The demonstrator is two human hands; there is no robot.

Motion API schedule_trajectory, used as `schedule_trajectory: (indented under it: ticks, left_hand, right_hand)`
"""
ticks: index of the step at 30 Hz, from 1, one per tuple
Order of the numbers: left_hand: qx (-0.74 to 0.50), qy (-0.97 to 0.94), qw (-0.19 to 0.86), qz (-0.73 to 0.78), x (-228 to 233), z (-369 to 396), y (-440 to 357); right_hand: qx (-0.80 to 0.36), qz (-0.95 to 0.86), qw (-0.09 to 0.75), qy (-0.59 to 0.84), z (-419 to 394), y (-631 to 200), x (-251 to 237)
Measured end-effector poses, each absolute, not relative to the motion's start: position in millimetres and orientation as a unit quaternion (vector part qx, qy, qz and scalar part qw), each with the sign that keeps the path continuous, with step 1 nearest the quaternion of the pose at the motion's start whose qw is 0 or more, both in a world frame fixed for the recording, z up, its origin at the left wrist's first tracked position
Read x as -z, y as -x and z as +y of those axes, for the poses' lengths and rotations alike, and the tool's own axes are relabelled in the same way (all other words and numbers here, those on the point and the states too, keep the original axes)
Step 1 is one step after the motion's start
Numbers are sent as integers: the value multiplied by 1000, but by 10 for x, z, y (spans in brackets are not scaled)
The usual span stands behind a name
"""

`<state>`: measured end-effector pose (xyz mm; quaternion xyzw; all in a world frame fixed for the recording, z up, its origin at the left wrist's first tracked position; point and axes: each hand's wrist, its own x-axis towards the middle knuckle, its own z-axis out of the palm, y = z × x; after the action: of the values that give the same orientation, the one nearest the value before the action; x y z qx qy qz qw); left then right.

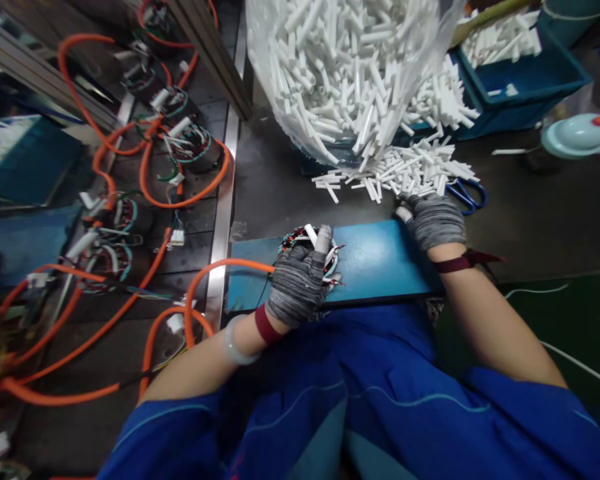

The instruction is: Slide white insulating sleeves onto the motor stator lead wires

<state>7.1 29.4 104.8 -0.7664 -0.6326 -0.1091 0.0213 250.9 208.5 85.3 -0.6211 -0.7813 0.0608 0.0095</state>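
Where white tubes (405, 170) lie: just beyond your right hand (436, 223), axes mixed.
Left hand (296, 283): over coil (291, 239).
Fingers (323, 240): part-bent, both holds unclear.

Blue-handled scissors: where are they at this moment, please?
In the head view, right of centre, the blue-handled scissors lie on the dark table beside the right hand, at the right edge of the loose white tubes.
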Motion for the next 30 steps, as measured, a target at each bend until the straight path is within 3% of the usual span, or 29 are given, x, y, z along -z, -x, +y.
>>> schedule_trajectory:
  ticks: [4, 11, 19, 24, 30]
  left_hand:
    - [121, 814, -31, -568, -1325, 290, 269]
    - [177, 849, -151, -474, -1373, 243, 950]
    - [87, 806, -37, -584, -1037, 183, 411]
    - [115, 809, -34, -576, -1030, 170, 437]
    - [188, 810, -6, -556, -1037, 145, 435]
  right_hand:
    - [-41, -814, -19, 579, 2138, -2498, -829]
    - [-94, -830, 126, 535, 2154, -2629, -583]
    - [-38, -795, 127, 591, 2341, -2528, -689]
    - [-58, -832, 98, 542, 2486, -2557, -722]
    - [-53, -841, 165, 513, 2200, -2527, -736]
